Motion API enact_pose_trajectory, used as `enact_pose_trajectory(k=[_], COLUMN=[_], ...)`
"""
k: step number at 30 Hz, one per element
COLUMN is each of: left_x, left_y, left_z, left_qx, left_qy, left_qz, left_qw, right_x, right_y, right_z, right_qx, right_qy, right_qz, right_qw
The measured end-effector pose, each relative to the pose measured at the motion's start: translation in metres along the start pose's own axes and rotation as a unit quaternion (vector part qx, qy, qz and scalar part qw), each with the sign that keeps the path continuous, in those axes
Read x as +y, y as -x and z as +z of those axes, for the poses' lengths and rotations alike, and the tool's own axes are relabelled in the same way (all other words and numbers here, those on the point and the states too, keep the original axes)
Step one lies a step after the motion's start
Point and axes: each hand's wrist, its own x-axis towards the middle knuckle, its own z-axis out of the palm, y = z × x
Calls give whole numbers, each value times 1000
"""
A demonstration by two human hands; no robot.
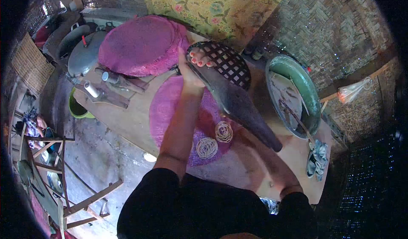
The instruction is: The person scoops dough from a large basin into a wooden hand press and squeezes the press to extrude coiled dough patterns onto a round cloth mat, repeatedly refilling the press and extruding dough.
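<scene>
My left hand grips the broad upper end of a dark paddle-shaped tool, its fingertips curled over the surface. That tool slants down to the right and narrows to a handle. A dark round lattice with square holes shows just beyond my fingers; whether it joins the tool I cannot tell. My right forearm reaches up behind the handle, which hides my right hand. Below lie two coils of thin pale strands, one coil and another coil, on a round pink-purple mesh mat.
A large round tray under pink cloth stands at the back left, near a metal lidded pot. On the right, a green basin holds pale matter and a long stick. A crumpled cloth lies by the table's right edge.
</scene>
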Motion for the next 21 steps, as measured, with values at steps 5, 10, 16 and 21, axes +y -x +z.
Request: enact_pose_trajectory(k=[5,10,16,21], left_x=[15,21,37,52], left_y=[-2,30,63,43], left_z=[35,-4,-44,1], left_qx=[-61,147,179,162], left_qy=[-117,-165,-178,-142], left_qz=[-64,-25,44,39], left_qw=[989,975,967,976], right_x=[-92,-74,-53,-63], right_y=[34,20,-4,-14], right_z=[31,42,37,56], right_qx=[-45,37,99,117], right_qy=[127,181,312,372], right_qz=[124,244,245,178], right_qw=[983,952,913,903])
